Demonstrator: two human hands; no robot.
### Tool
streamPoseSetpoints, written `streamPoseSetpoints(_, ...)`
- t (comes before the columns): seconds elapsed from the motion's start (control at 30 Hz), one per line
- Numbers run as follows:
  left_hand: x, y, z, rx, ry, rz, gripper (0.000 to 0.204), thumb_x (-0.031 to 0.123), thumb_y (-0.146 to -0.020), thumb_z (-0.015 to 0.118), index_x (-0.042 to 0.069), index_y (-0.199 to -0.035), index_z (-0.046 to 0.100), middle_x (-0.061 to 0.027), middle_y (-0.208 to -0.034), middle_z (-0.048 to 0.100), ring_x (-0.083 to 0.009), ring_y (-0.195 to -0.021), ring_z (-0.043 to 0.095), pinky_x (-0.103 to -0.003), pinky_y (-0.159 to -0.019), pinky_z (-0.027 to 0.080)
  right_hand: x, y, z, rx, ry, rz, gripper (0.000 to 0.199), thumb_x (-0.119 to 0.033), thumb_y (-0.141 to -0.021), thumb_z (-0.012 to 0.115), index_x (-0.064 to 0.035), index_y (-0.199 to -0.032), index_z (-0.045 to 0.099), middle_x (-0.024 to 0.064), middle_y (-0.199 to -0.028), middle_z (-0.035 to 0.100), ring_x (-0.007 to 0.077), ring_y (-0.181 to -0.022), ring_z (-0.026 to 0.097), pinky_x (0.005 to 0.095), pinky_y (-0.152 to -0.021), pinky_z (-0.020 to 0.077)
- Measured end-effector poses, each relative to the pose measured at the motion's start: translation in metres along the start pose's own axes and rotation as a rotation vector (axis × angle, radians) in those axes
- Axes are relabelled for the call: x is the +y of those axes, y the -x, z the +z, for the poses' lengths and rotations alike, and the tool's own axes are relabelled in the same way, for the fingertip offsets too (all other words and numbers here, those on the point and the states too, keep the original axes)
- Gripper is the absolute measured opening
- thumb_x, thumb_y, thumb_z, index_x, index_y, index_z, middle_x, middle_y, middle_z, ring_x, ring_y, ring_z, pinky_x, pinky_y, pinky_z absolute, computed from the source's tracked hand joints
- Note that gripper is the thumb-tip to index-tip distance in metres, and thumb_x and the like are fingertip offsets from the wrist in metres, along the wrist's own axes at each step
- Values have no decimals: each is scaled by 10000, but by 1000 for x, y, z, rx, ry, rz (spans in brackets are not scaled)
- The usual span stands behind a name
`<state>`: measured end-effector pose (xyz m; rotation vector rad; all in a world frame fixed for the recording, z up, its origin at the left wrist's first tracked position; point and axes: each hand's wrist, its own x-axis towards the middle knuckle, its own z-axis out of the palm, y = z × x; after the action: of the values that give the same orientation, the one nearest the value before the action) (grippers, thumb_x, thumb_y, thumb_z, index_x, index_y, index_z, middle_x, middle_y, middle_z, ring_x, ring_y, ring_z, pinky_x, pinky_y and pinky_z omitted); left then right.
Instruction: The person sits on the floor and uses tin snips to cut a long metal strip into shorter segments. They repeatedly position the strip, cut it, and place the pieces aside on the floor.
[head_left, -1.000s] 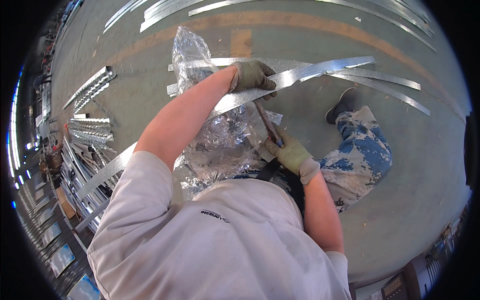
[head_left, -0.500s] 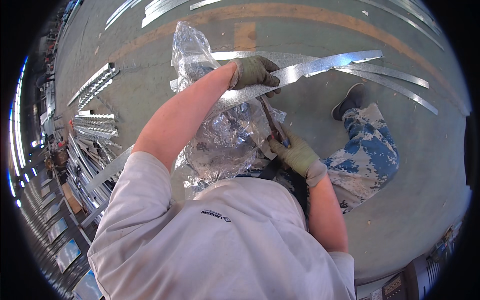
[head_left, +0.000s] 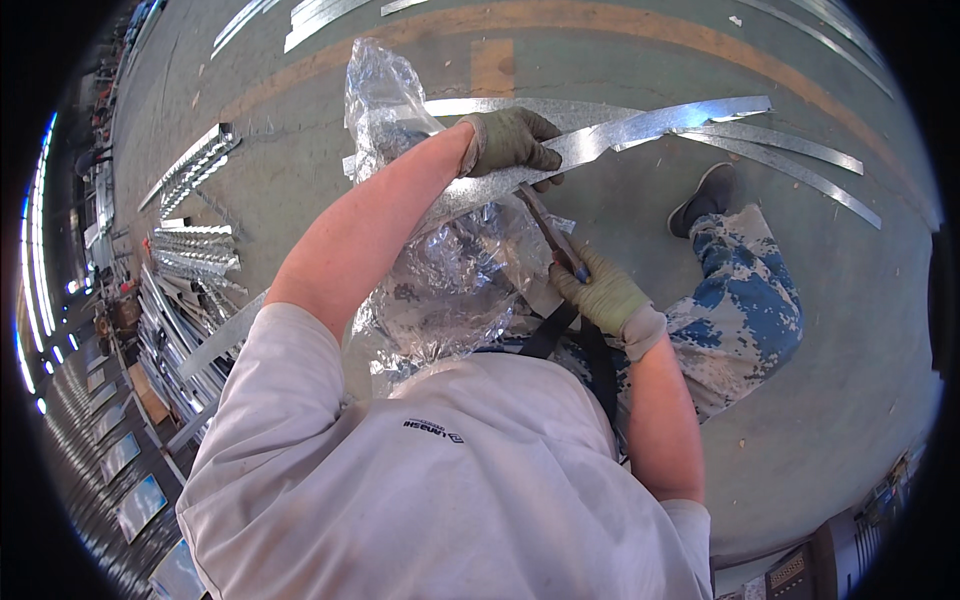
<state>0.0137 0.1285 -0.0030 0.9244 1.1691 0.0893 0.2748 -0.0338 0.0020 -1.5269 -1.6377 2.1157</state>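
Observation:
My gloved left hand (head_left: 510, 143) grips a long, shiny sheet-metal strip (head_left: 650, 125), thumb on top and fingers curled under its edge. The strip slants from my lap to the upper right, with a notched, bent part along its near edge. In my gloved right hand (head_left: 600, 290) is a pair of metal snips (head_left: 548, 228), the fingers wrapped round the handles. Their jaw end meets the strip's near edge just below my left fingers; how far the jaws are apart is hidden. Crumpled clear plastic film (head_left: 450, 275) covers my left leg under the strip.
More metal strips (head_left: 800, 180) lie on the floor beyond my hands. Perforated metal profiles (head_left: 195, 165) and a heap of long metal pieces (head_left: 180, 340) are at the left. My right shoe (head_left: 702, 200) rests on the floor at the right. A grey machine (head_left: 810, 570) stands at the lower right.
My right hand has shifted slightly right and down with the snips, and their handles look closer together. My left hand and the strip have barely moved.

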Motion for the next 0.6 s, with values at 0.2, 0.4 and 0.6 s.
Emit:
streamPoseSetpoints(0.2,4,3,0,10,-4,15,456,132,-1037,845,-66,-1434,737,-169,-1171,852,-247,-980,802,-403,-937,637,5,-5,-7,31,10,-18,620,-463,-1092,731,-78,-1569,642,256,-1324,776,419,-1227,754,456,-1066,573)
streamPoseSetpoints(0.4,3,-2,-5,-19,9,6,498,157,-1024,862,-61,-1454,736,-142,-1189,856,-226,-1006,797,-386,-993,616,-2,-17,-17,21,85,88,544,-489,-1078,729,-19,-1352,756,246,-1086,801,428,-1013,765,462,-943,593)
streamPoseSetpoints(0.6,2,-2,-7,37,-122,7,503,158,-1004,879,-22,-1458,760,-119,-1249,859,-181,-1107,780,-349,-1035,598,-4,-20,-23,-36,-36,82,463,-420,-1059,762,-9,-1270,794,216,-1034,806,337,-936,767,431,-908,598)
